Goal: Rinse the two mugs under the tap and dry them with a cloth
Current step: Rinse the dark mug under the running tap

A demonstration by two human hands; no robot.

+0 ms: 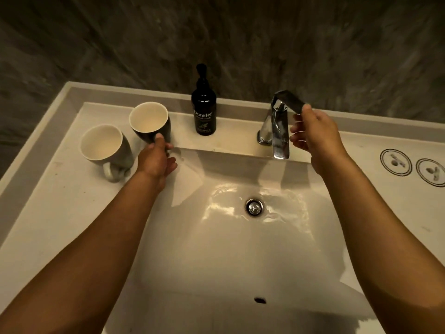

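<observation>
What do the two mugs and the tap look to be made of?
Both mugs, the grey mug and the darker mug, look like glazed ceramic: smooth cream insides, thick rims. The tap looks like polished chromed metal, given its mirror-like reflections.

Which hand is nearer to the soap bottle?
Left. The left hand grips the dark mug just left of the soap bottle; the right hand is farther right, at the tap lever.

A pale washbasin counter (60, 213) carries a grey mug (106, 145) at the left, a dark soap bottle (203, 109) behind the sink, a chrome tap (277, 126) to its right
</observation>
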